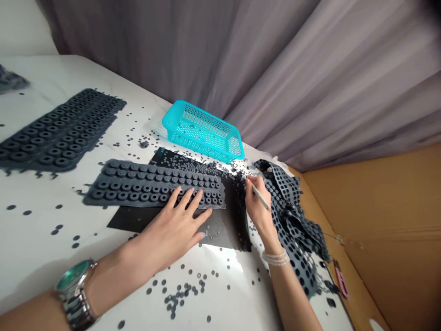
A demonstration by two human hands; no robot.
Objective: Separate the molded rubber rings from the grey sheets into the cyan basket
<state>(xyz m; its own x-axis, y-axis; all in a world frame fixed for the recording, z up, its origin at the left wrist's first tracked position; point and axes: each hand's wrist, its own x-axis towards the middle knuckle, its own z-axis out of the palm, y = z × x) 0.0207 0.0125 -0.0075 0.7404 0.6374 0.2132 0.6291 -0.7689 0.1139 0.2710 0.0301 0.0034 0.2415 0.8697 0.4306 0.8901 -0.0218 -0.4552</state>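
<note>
1. Nearest you, a metal-banded wristwatch (74,276) circles your left wrist, and loose dark discs (175,302) lie scattered on the white tabletop (34,257) beside that forearm.
2. Your left hand (172,230) is palm down with its fingers spread, fingertips resting on the near edge of the ring-studded grey sheet (155,184); it grips nothing.
3. Your right hand (257,202), with a beaded bracelet (275,258) at its wrist, pinches a slim pen-like tool (261,196) beyond the sheet's right end, its tip among small dark pieces.
4. The sheet lies with its rings facing up, partly over a black mat (131,219); small discs are strewn on the mat's far part.
5. Right of your right hand, crumpled perforated sheets (292,248) are heaped, and a pink-handled tool (341,280) lies near the cardboard (379,202).
6. Past the mat stands your turquoise mesh basket (203,149), upright and open-topped; inside, a few small dark bits show on its floor. Discs lie outside, along its near side.
7. Farther left, a second ring-studded sheet (62,131) lies flat.
8. Behind the basket hangs a grey curtain (220,55).
</note>
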